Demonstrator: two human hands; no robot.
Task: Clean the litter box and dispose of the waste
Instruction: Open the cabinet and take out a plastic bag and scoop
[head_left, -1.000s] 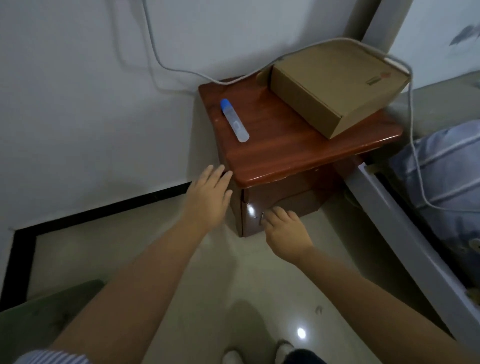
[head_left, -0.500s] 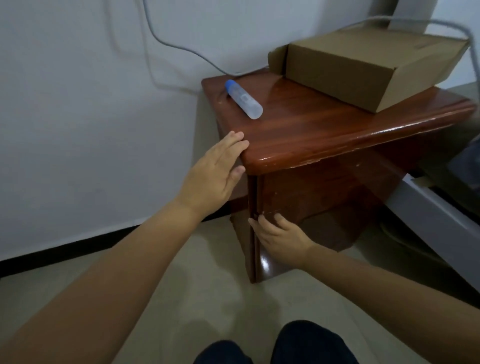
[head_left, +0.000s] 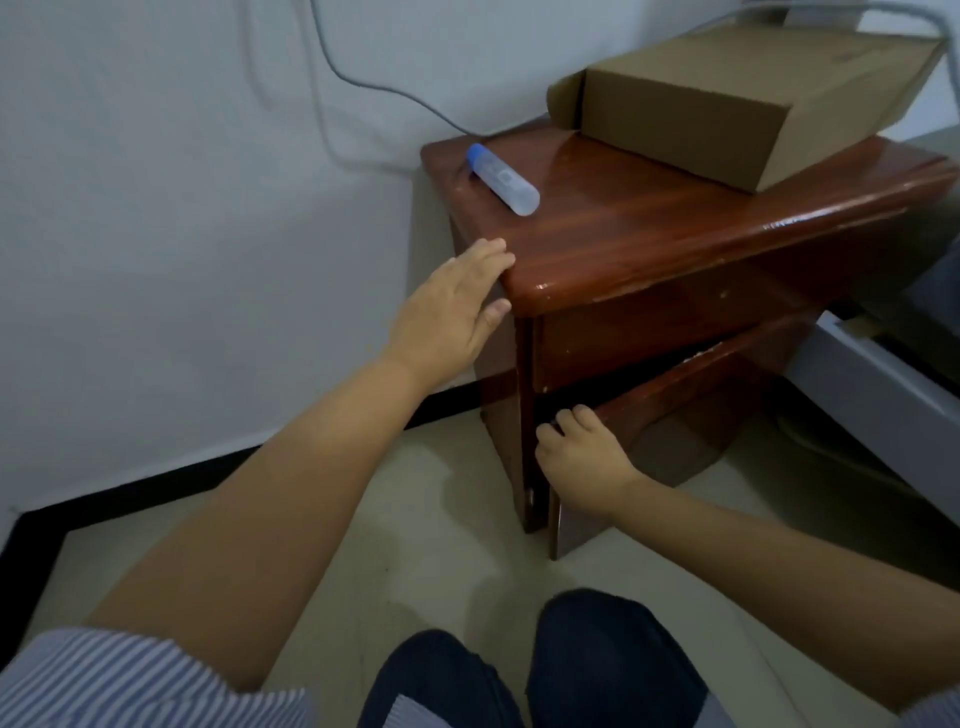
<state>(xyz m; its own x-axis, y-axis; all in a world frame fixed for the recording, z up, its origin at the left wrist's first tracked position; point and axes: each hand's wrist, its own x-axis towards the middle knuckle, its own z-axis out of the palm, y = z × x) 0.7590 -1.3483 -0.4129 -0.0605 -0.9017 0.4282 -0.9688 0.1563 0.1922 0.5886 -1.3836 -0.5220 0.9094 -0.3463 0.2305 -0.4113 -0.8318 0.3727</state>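
Pale wall (head_left: 156, 208) behind, with a black skirting strip (head_left: 156, 483) along its foot. Glossy light floor (head_left: 415, 545) below.

Against the wall, a reddish-brown wooden bench (head_left: 649, 228) of bedside kind: polished top with a rounded edge, worn pale in spots along the front lip. Just to its right, a grey bed frame (head_left: 883, 384).

On the far right of the top, a flat brown cardboard box (head_left: 727, 104), closed, one side flap sticking out at its left end. Grey cable (head_left: 363, 83) hanging down the wall and passing behind the box.

Lower front panel (head_left: 691, 395) of the bench pulled ajar, its near end swung out from the body, a dark gap showing behind it.

Dark trousered knees (head_left: 597, 665) at the bottom edge, a striped sleeve (head_left: 130, 680) at lower left.

Left hand (head_left: 447, 317) spread flat, fingers straight and close together, pressed against the near left corner of the top. Right hand (head_left: 582, 457) lower down, fingers curled over the top edge of the panel, gripping it.

Near the top's back left corner, lying on its side, a clear tube with a blue cap (head_left: 501, 179), well apart from the box.

Litter box: cannot tell where from this view.
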